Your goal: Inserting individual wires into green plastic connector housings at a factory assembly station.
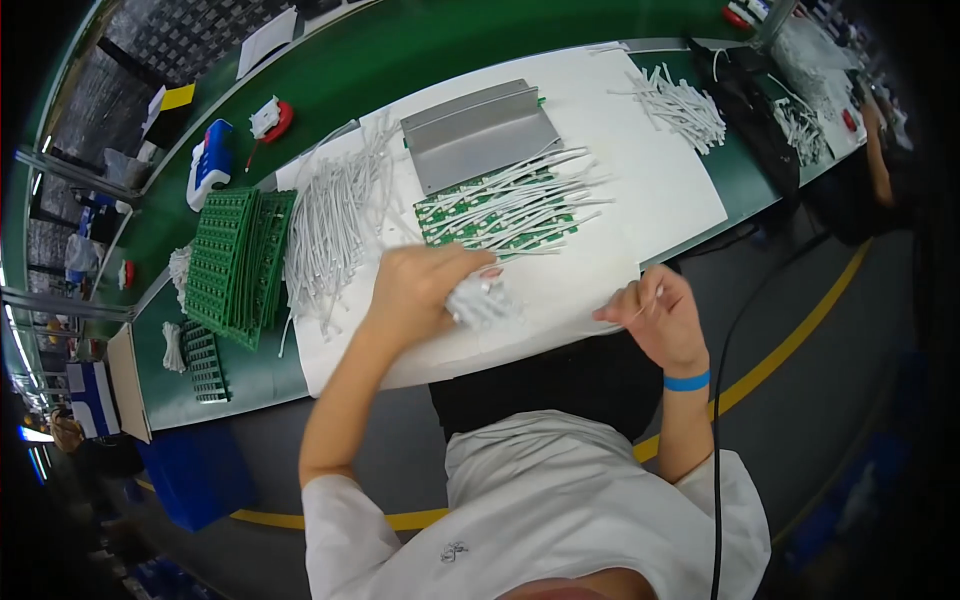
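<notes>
My left hand (420, 285) is closed around a bundle of short white cables (487, 304), whose ends stick out to the right, slightly blurred. Just beyond it lies a green circuit board panel (440, 227) with several white cables (530, 205) across it. A bent grey metal plate (480, 135) stands against the far side of that panel. Off to the right, above the near edge of the white sheet, my right hand (662, 318) has its fingers curled into a pinch. What they hold, if anything, is too small to make out. A blue band circles that wrist.
A white sheet (660, 215) covers the middle of the green bench. Loose white cables (335, 220) are heaped left of the panel, beside stacked green circuit boards (225, 255). Another cable pile (685, 108) lies far right. A blue-and-white bottle (210, 163) stands at the back left.
</notes>
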Demonstrator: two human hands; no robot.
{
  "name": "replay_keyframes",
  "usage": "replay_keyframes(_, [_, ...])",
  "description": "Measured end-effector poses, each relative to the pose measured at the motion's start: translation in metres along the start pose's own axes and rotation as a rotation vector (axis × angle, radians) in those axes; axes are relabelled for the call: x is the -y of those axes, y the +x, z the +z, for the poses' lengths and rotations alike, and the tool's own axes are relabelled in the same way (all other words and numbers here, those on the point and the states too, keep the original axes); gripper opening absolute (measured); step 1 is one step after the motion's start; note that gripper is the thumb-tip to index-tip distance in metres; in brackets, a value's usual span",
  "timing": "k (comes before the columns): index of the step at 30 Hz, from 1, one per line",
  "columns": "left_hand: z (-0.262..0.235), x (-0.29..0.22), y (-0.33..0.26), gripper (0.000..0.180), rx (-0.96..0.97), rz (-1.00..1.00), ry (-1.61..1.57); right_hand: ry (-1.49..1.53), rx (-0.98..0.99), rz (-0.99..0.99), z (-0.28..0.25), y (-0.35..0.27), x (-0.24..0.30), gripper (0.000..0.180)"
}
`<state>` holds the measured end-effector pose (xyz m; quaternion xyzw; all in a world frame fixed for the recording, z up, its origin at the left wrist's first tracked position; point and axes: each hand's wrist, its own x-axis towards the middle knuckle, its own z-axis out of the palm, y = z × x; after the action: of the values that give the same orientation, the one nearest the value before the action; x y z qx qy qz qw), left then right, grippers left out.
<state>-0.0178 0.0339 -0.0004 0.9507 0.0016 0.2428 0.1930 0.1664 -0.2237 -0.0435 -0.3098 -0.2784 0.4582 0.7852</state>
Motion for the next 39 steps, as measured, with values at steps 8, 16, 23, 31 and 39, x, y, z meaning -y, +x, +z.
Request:
replay_keyframes(8, [0.057,0.037,0.003,0.024,0.069,0.172,0.140,-1.148,-0.365,0.009,0.021,0.064,-0.018,0.022])
replay_keyframes(16, [0.060,0.037,-0.001,0.031,0.101,0.110,0.122,-1.183,-0.230,-0.019,0.019,0.084,-0.030,0.021])
replay_keyframes(23, [0.062,0.037,0.004,0.019,0.075,0.095,0.057,-1.268,-0.206,0.071,0.012,0.095,-0.025,0.019])
replay_keyframes(31, [0.066,0.040,0.002,0.014,0.016,0.078,0.034,-1.126,-0.198,0.028,0.010,0.094,-0.032,0.019])
replay_keyframes(39, [0.064,0.039,0.000,0.023,0.037,0.083,0.080,-1.062,-0.161,0.119,0.001,0.092,-0.028,0.017])
